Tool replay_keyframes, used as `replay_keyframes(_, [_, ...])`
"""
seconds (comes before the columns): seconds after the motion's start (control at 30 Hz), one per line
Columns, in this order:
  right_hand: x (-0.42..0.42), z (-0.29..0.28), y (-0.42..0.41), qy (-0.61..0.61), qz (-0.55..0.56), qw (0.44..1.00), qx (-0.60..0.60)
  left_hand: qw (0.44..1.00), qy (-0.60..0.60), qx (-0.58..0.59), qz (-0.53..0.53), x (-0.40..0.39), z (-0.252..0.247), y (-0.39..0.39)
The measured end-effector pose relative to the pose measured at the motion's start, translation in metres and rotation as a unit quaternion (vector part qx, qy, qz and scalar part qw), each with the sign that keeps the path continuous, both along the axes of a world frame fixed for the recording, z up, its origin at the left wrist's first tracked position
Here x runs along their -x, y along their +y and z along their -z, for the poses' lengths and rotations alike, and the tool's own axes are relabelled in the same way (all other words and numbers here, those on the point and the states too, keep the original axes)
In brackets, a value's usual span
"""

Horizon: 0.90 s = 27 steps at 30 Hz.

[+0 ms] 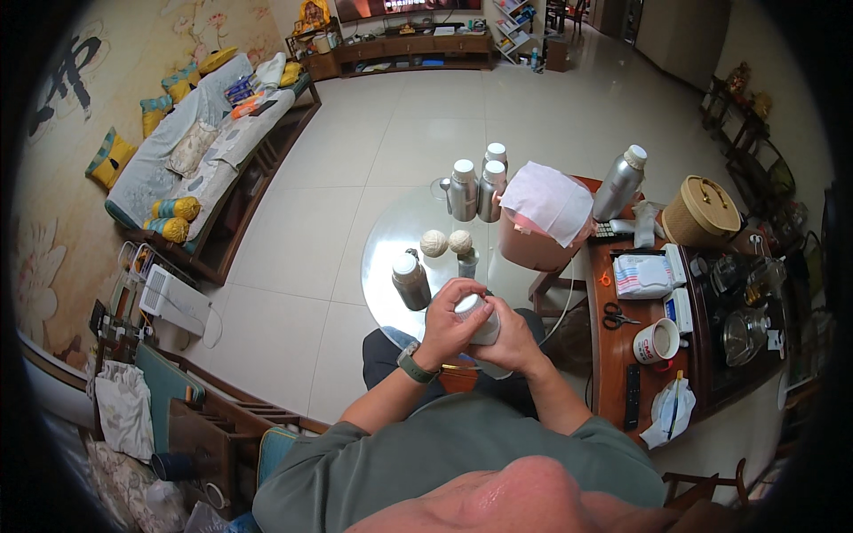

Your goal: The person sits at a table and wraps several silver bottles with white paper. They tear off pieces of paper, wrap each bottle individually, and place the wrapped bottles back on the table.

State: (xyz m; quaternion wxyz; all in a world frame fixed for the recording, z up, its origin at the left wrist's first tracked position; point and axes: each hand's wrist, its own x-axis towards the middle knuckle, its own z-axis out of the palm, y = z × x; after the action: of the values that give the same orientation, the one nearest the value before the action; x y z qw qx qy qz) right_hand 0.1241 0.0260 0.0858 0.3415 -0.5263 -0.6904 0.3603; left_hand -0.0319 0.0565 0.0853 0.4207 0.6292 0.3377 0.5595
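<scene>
Both hands are around one pale, silvery bottle with a white cap, above the near edge of a round glass table. My left hand wraps its left side, with fingers over the top by the cap. My right hand grips its right side, the thumb near the cap. Left of my hands stands a metal bottle with a white cap. Behind are two balls of cream twine, one resting on a small container. Several capped metal bottles stand at the table's far side.
A pink bucket with a white cloth over it stands right of the bottles. On the wooden side table at right lie black scissors, a paper cup, a tissue pack and a remote. A white cord hangs beside it.
</scene>
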Motion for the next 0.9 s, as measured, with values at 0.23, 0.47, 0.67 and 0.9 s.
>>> replay_keyframes(0.23, [-0.007, 0.004, -0.002, 0.018, -0.023, 0.999, 0.043, 0.996, -0.012, -0.051, 0.075, 0.0, 0.012, 0.002])
replay_keyframes(0.47, [-0.018, 0.026, 0.007, 0.232, -0.129, 0.951, 0.16, 0.977, -0.047, -0.051, 0.201, 0.005, 0.015, 0.007])
replay_keyframes(0.67, [-0.019, 0.023, 0.011, 0.28, -0.162, 0.916, 0.236, 0.968, -0.042, -0.048, 0.241, 0.009, 0.007, 0.013])
replay_keyframes(0.9, [-0.022, 0.027, 0.014, 0.358, -0.198, 0.863, 0.296, 0.961, -0.036, -0.064, 0.267, 0.01, 0.003, 0.014])
